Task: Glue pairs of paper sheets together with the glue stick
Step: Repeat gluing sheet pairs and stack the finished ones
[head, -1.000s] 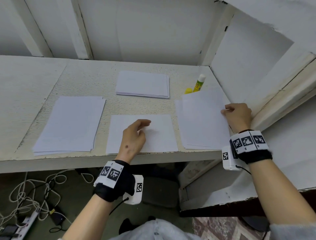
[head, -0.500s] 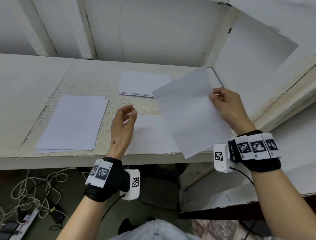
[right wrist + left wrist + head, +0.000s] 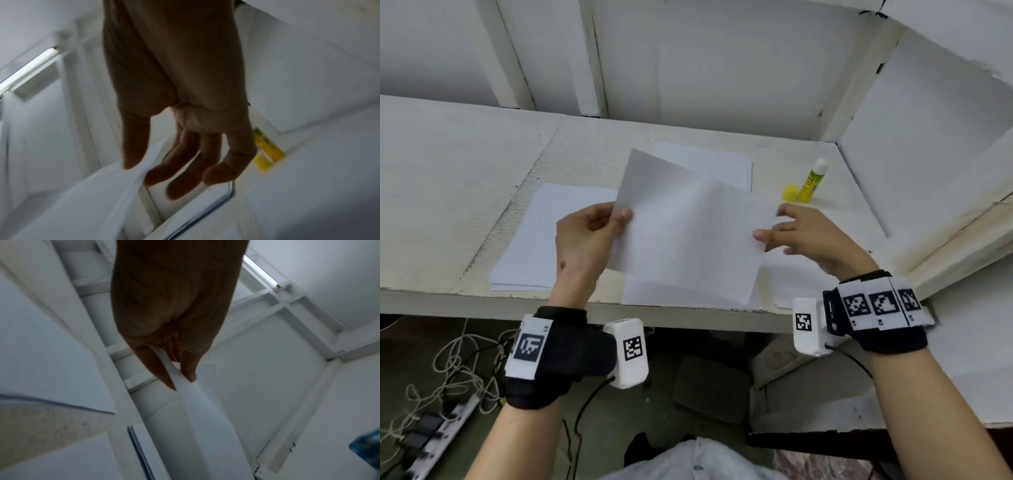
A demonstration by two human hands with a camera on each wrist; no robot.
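A single white sheet (image 3: 688, 233) hangs in the air over the table's front middle, tilted, held between both hands. My left hand (image 3: 619, 214) pinches its left edge between thumb and fingers; the left wrist view shows that pinch (image 3: 180, 381) on the sheet (image 3: 205, 415). My right hand (image 3: 770, 229) holds the right edge, thumb on top and fingers underneath, as the right wrist view (image 3: 144, 170) shows. Below the held sheet lies another sheet (image 3: 688, 294) flat on the table. The yellow glue stick (image 3: 813, 180) stands uncapped at the back right, its cap (image 3: 790, 192) beside it.
Paper stacks lie on the white table (image 3: 465, 171): one at the left (image 3: 551, 240), one at the back (image 3: 722, 164), one at the right (image 3: 801, 277) under my right hand. A slanted white board (image 3: 928, 154) closes the right side. Cables (image 3: 448, 370) lie on the floor.
My right hand lifted a sheet off the right stack and carried it left over the middle. My left hand rose from the table sheet and took the lifted sheet's left edge.
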